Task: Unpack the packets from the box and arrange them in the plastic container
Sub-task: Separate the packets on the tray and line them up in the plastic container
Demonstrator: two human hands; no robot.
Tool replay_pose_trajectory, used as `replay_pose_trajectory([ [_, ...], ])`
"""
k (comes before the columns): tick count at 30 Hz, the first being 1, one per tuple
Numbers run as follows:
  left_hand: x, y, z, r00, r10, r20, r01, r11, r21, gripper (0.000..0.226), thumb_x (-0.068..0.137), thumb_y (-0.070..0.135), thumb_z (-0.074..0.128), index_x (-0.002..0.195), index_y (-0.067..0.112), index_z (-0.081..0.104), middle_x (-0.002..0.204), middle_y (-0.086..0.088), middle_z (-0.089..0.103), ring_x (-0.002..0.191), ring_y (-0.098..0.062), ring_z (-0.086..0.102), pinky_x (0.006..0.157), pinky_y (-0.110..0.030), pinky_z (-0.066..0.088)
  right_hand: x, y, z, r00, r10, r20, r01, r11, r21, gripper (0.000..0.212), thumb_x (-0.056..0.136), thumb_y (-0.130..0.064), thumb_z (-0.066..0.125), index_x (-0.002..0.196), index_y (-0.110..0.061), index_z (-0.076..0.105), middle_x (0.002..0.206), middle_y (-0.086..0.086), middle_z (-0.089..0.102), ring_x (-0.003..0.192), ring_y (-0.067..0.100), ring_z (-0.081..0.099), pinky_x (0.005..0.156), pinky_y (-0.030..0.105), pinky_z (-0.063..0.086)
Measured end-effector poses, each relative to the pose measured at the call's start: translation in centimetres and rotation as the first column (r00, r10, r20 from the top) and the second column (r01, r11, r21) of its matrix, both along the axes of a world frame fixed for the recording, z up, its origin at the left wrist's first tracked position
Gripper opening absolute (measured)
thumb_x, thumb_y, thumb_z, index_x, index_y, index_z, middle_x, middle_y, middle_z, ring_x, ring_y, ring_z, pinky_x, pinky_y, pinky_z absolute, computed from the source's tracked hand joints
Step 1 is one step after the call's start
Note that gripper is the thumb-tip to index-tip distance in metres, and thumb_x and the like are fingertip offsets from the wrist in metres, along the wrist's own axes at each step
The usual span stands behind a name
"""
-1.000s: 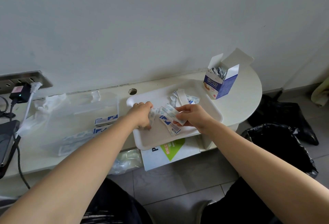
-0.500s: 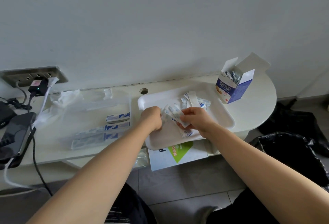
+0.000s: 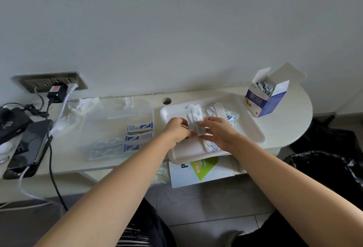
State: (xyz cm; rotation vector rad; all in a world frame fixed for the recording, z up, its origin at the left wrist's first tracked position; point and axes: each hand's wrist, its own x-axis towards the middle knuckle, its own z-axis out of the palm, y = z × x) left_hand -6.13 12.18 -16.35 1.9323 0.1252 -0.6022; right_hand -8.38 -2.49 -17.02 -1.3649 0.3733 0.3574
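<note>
both hands meet over the white tray (image 3: pixel 253 128); left hand (image 3: pixel 176 131) is curled shut, fingers pinching the lower end of a small bundle of packets (image 3: pixel 194 117); right hand (image 3: pixel 220 134) has its fingers bent around the same bundle from the other side, thumb on top — the bundle stands nearly upright between the two hands, lifted off the tray floor, and its edges are blurred; more loose packets (image 3: pixel 229 114) lie scattered on the far part of the tray, just beyond the right hand, and one packet with blue print (image 3: pixel 213 146) lies flat on the tray under the right wrist; the blue and white box (image 3: pixel 263 99) stands on the table (image 3: pixel 290 128) to the right of the tray, near the wall, its top flaps open and more packets showing inside; left of the tray sits the clear plastic container (image 3: pixel 117 121), touching or just beside the tray's left edge — i cannot tell which; inside it a few packets with blue ends (image 3: pixel 139 127) lie in rows near its right side; a crumpled clear wrapper (image 3: pixel 82 105) lies beyond the container near the wall; further left a phone (image 3: pixel 29 146) rests on the table with cables running up to a wall socket (image 3: pixel 51 82); a white and green carton (image 3: pixel 202 170) sits below the tray's near edge; a black bin bag (image 3: pixel 330 172) is on the floor to the right
</note>
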Motion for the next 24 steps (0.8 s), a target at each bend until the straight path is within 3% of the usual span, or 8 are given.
replay_pose_trajectory([
  [3, -0.5, -0.8, 0.1, 0.999, -0.03, 0.036, 0.03, 1.0, -0.003, 0.045, 0.07, 0.002, 0.08, 0.101, 0.011, 0.049, 0.089, -0.007, 0.06, 0.073, -0.016, 0.057, 0.059, -0.024, 0.047, 0.0, -0.4, -0.2, 1.0, 0.018, 0.001, -0.018, 0.999, -0.038, 0.012, 0.09, -0.005, 0.06, 0.083, -0.012, 0.054, 0.081, 0.008, 0.061, 0.076, 0.018, 0.059, 0.083, 0.038, 0.052],
  [6, -0.4, -0.8, 0.1, 0.996, -0.058, 0.071, 0.055, 0.997, 0.045, 0.055, 0.068, 0.021, 0.085, 0.108, 0.013, 0.047, 0.094, -0.006, 0.06, 0.072, -0.017, 0.057, 0.063, -0.028, 0.049, -0.1, -1.0, -0.3, 0.998, -0.059, 0.031, 0.061, 0.996, -0.066, 0.017, 0.087, -0.001, 0.063, 0.079, -0.013, 0.054, 0.077, 0.006, 0.061, 0.069, 0.015, 0.059, 0.069, 0.03, 0.053],
  [8, -0.2, -0.3, 0.1, 0.982, -0.106, 0.159, 0.071, 0.975, 0.21, 0.053, 0.07, 0.037, 0.081, 0.109, 0.016, 0.052, 0.1, -0.003, 0.06, 0.08, -0.018, 0.059, 0.07, -0.029, 0.048, -0.2, -1.5, -0.3, 0.989, -0.139, 0.042, 0.142, 0.987, -0.07, 0.017, 0.087, 0.001, 0.063, 0.08, -0.012, 0.054, 0.079, 0.006, 0.06, 0.068, 0.016, 0.06, 0.063, 0.027, 0.053],
  [11, 0.0, 0.1, -0.2, 0.927, -0.247, 0.283, 0.069, 0.852, 0.519, 0.05, 0.081, 0.035, 0.072, 0.12, 0.011, 0.052, 0.118, -0.008, 0.054, 0.104, -0.025, 0.057, 0.081, -0.029, 0.043, -0.2, -2.4, -0.5, 0.979, -0.205, 0.023, 0.206, 0.973, -0.104, 0.016, 0.087, 0.001, 0.063, 0.092, -0.012, 0.057, 0.084, 0.007, 0.063, 0.068, 0.016, 0.062, 0.065, 0.028, 0.053],
  [14, -0.1, -0.3, -0.8, 0.912, -0.32, 0.256, 0.067, 0.733, 0.677, 0.058, 0.082, 0.034, 0.072, 0.123, 0.003, 0.046, 0.124, -0.016, 0.047, 0.109, -0.032, 0.054, 0.084, -0.031, 0.043, -0.4, -2.6, -0.9, 0.985, -0.171, 0.0, 0.17, 0.977, -0.133, 0.028, 0.086, 0.001, 0.063, 0.11, -0.012, 0.058, 0.089, 0.01, 0.064, 0.072, 0.017, 0.064, 0.07, 0.032, 0.056],
  [18, -0.1, -1.2, -1.1, 0.93, -0.308, 0.198, 0.076, 0.691, 0.719, 0.057, 0.083, 0.028, 0.072, 0.123, -0.002, 0.043, 0.123, -0.017, 0.051, 0.111, -0.031, 0.054, 0.085, -0.031, 0.045, -0.8, -2.7, -1.2, 0.997, -0.079, -0.016, 0.075, 0.976, -0.204, 0.03, 0.088, -0.002, 0.063, 0.116, -0.011, 0.058, 0.099, 0.013, 0.064, 0.087, 0.022, 0.063, 0.092, 0.044, 0.053],
  [21, 0.5, -1.3, -0.9, 0.964, -0.24, 0.115, 0.089, 0.699, 0.709, 0.062, 0.079, 0.031, 0.077, 0.122, 0.0, 0.046, 0.12, -0.014, 0.056, 0.109, -0.03, 0.057, 0.081, -0.031, 0.046, -0.7, -2.9, -1.5, 0.999, -0.05, -0.021, 0.043, 0.97, -0.238, 0.03, 0.088, -0.005, 0.064, 0.117, -0.01, 0.059, 0.101, 0.014, 0.065, 0.088, 0.024, 0.062, 0.091, 0.045, 0.051],
  [24, 0.9, -1.4, -0.7, 0.97, -0.232, 0.077, 0.11, 0.698, 0.708, 0.051, 0.075, 0.032, 0.08, 0.109, 0.004, 0.054, 0.111, -0.011, 0.061, 0.101, -0.028, 0.061, 0.072, -0.029, 0.045, -0.7, -3.2, -1.6, 0.999, -0.039, -0.024, 0.032, 0.968, -0.249, 0.029, 0.088, -0.005, 0.064, 0.116, -0.011, 0.058, 0.1, 0.013, 0.066, 0.09, 0.026, 0.064, 0.089, 0.047, 0.052],
])
